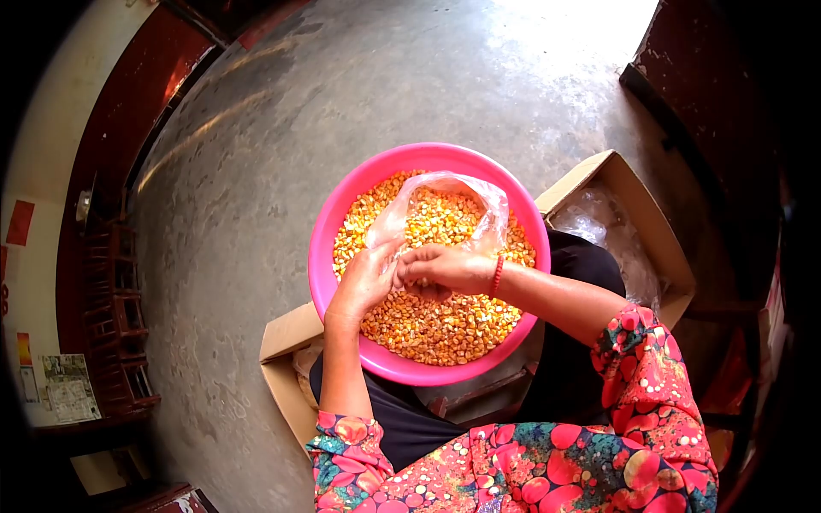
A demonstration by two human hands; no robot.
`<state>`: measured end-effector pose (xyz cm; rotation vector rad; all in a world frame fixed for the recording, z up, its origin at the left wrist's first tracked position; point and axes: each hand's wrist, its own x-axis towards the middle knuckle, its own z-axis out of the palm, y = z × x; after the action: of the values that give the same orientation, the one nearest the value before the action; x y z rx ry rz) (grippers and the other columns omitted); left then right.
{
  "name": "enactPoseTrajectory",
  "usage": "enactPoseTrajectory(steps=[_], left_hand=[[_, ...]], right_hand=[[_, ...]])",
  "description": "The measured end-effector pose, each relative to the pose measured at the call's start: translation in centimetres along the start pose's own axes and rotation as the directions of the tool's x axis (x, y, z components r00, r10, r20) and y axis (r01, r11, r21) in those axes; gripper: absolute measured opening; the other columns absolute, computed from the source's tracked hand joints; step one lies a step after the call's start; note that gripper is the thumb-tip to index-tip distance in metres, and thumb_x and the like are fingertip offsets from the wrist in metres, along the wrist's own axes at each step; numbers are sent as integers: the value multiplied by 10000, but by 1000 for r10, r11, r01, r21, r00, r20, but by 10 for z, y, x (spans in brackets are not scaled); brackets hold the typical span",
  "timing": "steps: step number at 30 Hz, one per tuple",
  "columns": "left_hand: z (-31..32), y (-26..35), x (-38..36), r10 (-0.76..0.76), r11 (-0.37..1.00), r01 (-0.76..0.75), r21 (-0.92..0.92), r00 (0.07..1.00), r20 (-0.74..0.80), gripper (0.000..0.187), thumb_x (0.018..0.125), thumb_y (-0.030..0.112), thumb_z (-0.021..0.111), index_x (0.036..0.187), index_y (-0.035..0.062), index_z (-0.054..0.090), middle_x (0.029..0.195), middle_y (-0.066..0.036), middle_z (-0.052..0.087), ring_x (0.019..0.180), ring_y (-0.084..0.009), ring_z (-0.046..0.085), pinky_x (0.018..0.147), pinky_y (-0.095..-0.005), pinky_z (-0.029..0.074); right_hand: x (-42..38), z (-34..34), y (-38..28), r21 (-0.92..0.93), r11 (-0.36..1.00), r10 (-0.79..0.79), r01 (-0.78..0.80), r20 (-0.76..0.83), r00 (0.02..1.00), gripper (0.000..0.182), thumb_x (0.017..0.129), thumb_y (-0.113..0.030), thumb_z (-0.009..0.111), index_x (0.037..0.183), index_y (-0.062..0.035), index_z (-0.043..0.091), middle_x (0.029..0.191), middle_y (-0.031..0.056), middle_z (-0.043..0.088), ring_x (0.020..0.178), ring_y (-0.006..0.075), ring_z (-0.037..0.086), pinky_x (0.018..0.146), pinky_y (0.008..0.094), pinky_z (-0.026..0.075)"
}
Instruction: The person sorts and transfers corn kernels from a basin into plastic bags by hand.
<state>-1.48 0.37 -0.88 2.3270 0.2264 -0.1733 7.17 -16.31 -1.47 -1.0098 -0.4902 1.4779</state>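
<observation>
A pink plastic basin [323,256] full of yellow-orange corn kernels [453,329] rests in front of me, around knee height. Over the kernels lies a clear plastic bag [393,218], its loop of film spread wide above the corn. My left hand [369,275] is closed on the bag's near left side. Right beside it, my right hand [449,268] has its fingers curled in at the bag, touching my left fingers. A red bracelet [497,277] circles my right wrist. The fingertips of both hands are partly hidden.
An open cardboard box [654,222] holding clear plastic bags [603,227] stands at my right. Another cardboard box [291,333] is partly under the basin on the left. Small wooden chairs [115,316] line the left wall. Grey concrete floor [248,197] stretches ahead.
</observation>
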Motion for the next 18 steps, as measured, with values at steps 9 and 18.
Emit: enactPoseTrajectory(steps=[9,18], left_hand=[[-1,6,-1,62,996,-60,68,998,-25,371,825,180,577,1173,54,594,1081,-226,608,1016,-353,593,888,-400,457],[-1,6,0,72,995,-71,76,997,-18,378,825,175,568,1178,40,584,1098,-215,609,1029,-343,593,903,-393,453]], right_hand=[[4,-50,-22,49,911,-342,409,-464,817,294,891,-152,488,1122,24,529,976,98,576,914,146,567,829,260,472],[5,-52,-30,-543,766,-617,344,-472,629,326,897,-209,487,1124,10,571,1064,117,603,953,195,564,835,313,445]])
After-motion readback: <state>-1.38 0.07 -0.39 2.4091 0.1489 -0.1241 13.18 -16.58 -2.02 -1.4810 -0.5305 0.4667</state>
